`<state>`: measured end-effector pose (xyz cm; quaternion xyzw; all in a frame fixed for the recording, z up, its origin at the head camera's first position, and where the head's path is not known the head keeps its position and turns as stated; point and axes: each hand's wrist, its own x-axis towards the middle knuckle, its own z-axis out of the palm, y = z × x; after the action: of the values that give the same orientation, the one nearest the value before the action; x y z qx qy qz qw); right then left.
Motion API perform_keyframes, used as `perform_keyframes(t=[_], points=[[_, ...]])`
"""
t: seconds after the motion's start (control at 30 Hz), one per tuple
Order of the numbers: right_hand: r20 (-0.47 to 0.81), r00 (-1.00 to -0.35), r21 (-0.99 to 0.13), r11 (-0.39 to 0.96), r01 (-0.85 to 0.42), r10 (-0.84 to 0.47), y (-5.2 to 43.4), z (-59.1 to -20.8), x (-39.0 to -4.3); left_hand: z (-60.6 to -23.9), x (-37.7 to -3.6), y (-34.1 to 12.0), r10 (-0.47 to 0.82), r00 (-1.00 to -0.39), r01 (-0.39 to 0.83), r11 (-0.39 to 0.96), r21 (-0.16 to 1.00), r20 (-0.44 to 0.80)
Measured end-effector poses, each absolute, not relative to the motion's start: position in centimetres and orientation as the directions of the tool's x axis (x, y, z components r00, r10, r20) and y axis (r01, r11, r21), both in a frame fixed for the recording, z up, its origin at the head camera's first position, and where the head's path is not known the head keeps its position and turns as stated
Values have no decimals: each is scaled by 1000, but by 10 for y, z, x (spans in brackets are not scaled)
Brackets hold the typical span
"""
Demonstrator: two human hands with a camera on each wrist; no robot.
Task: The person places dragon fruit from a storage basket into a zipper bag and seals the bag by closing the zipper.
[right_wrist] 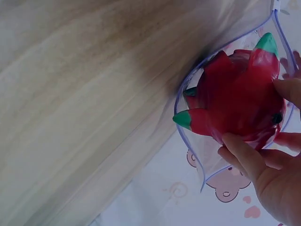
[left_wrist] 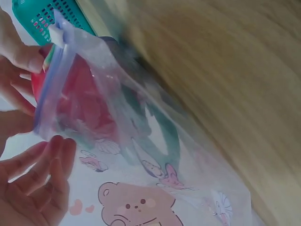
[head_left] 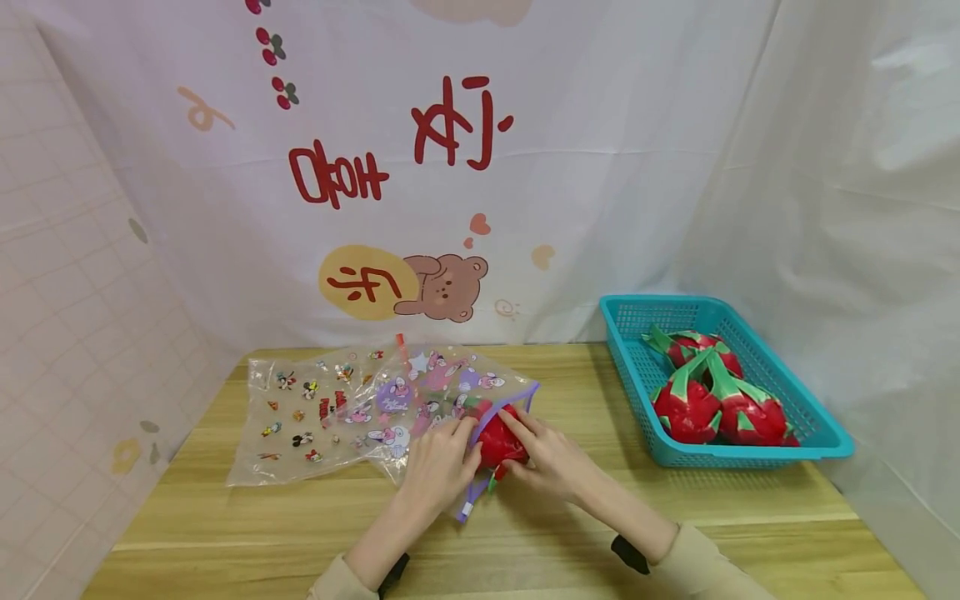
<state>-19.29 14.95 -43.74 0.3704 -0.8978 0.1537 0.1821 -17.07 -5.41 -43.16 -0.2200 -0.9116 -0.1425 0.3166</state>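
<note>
A red dragon fruit [right_wrist: 235, 99] with green-tipped scales, artificial-looking, sits in the mouth of a clear zipper bag [left_wrist: 155, 127] with a purple edge and cartoon prints. My left hand [head_left: 439, 457] pinches the bag's edge at the opening, beside the fruit. On the other side my right hand [head_left: 553, 457] holds the fruit by its outer end, with fingers and thumb spread around it. The left wrist view shows most of the fruit inside the plastic. A white slider [head_left: 467, 508] sits at the near end of the bag's edge.
Another clear printed bag [head_left: 300, 425] lies flat on the wooden table [head_left: 300, 533] at the left, partly overlapped by the purple-edged bag. To the right stands a blue mesh basket [head_left: 637, 375] holding several dragon fruits [head_left: 686, 408]. A printed white cloth [head_left: 562, 167] hangs behind the table.
</note>
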Motion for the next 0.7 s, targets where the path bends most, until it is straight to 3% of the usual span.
perform_keyframes(t=[0.17,0.3,0.7], points=[[472,-694,-184,709,-680,-543,146,-436,-198,-435,-165,-55,330,-745,469,877,103,580],[498,-703,-180,732,-657,-508,143,-437,-199,-438,-161,-56,346,-745,455,888,57,570],[540,-629,7,750,-661,-559,138,-451,-201,-435,-160,-57,296,-732,436,895,89,614]])
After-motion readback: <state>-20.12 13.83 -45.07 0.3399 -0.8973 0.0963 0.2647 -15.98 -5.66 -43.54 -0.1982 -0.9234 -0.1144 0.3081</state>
